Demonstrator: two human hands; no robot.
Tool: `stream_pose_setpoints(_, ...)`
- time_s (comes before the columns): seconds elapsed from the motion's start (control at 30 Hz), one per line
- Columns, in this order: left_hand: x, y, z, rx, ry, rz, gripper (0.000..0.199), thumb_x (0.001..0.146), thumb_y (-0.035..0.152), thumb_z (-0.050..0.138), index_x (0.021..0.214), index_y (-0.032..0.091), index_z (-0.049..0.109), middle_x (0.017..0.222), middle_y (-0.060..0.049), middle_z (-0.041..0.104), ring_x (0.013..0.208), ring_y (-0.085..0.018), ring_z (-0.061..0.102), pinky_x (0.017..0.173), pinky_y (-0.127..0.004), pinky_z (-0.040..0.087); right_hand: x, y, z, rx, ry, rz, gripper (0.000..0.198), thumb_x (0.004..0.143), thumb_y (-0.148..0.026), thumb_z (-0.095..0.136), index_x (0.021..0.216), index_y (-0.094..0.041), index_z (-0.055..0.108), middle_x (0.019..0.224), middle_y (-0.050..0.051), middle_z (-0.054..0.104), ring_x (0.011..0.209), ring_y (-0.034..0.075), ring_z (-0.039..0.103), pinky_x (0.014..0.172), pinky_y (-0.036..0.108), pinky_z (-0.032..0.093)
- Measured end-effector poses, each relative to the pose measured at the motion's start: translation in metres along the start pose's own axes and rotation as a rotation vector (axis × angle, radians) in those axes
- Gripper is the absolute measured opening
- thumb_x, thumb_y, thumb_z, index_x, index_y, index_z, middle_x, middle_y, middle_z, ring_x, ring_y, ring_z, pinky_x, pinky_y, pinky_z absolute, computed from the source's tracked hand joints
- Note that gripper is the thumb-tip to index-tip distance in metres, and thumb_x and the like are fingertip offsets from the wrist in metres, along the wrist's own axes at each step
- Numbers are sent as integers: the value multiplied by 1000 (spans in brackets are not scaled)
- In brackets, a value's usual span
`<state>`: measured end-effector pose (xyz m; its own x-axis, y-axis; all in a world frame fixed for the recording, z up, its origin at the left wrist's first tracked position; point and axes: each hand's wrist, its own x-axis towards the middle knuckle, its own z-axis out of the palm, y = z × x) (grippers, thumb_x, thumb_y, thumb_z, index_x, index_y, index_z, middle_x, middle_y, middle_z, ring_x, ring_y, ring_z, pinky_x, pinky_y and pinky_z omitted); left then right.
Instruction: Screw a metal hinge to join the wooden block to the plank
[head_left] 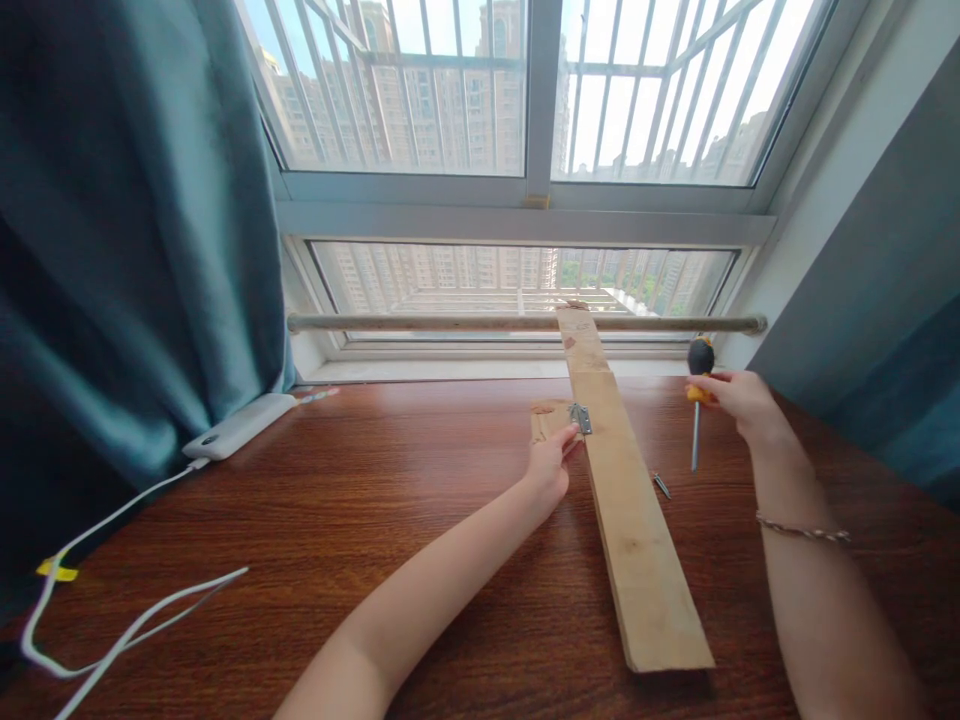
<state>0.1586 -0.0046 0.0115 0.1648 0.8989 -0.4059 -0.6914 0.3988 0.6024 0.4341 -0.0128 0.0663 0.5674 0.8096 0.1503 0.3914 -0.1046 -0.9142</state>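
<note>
A dark reddish wood-grain table [360,520] fills the lower view; behind it stands a barred window [450,110] with tall buildings outside; a blue-green curtain [135,200] hangs at left. A long pale wooden board [645,520] runs from near the table's front towards the window, right of centre, its far end overlapping a horizontal rail [450,323]; a white cable [150,615] loops at lower left, joined to a slim white device [240,427].

The right hand [739,395], right of the board, is closed around a screwdriver [697,393] with a black and yellow handle, tip pointing down; the left hand [551,468] has its fingertips at the board's left edge, touching a small metal hinge [580,418], though how firmly it grips I cannot tell; a short wooden piece [547,415] juts out leftwards there; a few tiny screws [661,486] lie just right of the board.
</note>
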Motion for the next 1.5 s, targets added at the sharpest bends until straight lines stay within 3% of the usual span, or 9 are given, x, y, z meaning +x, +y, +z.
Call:
stream_pose_setpoints(0.17,3,-2,-2,14,-7,11,19,68,-3,64,80,13,63,83,-7,69,68,-12,65,62,-21,51,-23,-39,-5,725,-108,-17,10,65,-15,72,73,-16,66,82,4,72,75,16,68,67,23,59)
stream_pose_setpoints(0.27,2,-2,-2,17,-16,14,19,68,-3,65,79,13,63,83,-7,69,68,-12,65,64,-22,51,-33,-44,13,842,-108,22,11,65,-12,73,74,-14,66,77,5,72,71,15,68,64,22,59)
stream_pose_setpoints(0.53,2,-2,-2,7,-7,21,22,68,-3,65,82,13,61,85,-8,68,65,-12,65,64,-23,51,-35,-39,50,855,-109,48,28,55,-16,83,72,-14,60,75,6,72,69,18,70,63,27,61)
stream_pose_setpoints(0.97,1,-1,0,-19,17,6,22,65,-5,67,79,11,62,75,-7,69,61,-12,65,61,-22,51,-42,-44,56,823,-56,39,41,42,-21,87,70,-12,60,73,5,70,70,18,69,63,28,61)
stream_pose_setpoints(1.07,0,-1,1,-30,25,8,22,67,-6,65,81,12,63,74,-7,69,62,-12,65,61,-22,51,-47,-50,59,733,27,-45,39,43,-23,86,69,-13,60,68,2,67,65,16,67,58,25,58)
stream_pose_setpoints(1.23,-1,0,2,-19,11,-4,19,69,-5,64,79,12,63,73,-7,69,62,-12,65,61,-22,51,-57,-59,67,502,200,-249,34,48,-25,84,67,-14,58,58,-2,63,54,12,62,42,17,44)
stream_pose_setpoints(1.37,0,0,1,-18,15,0,22,67,-4,67,81,12,63,75,-7,70,63,-13,66,60,-22,51,-62,-65,70,567,243,-313,35,55,-28,80,76,-16,55,63,-1,66,55,14,64,45,19,45)
stream_pose_setpoints(1.5,0,0,1,-30,14,1,22,64,-4,69,78,11,63,73,-8,70,61,-13,65,60,-22,52,-66,-70,69,666,239,-312,35,63,-38,75,79,-18,51,64,0,67,46,10,58,38,17,37)
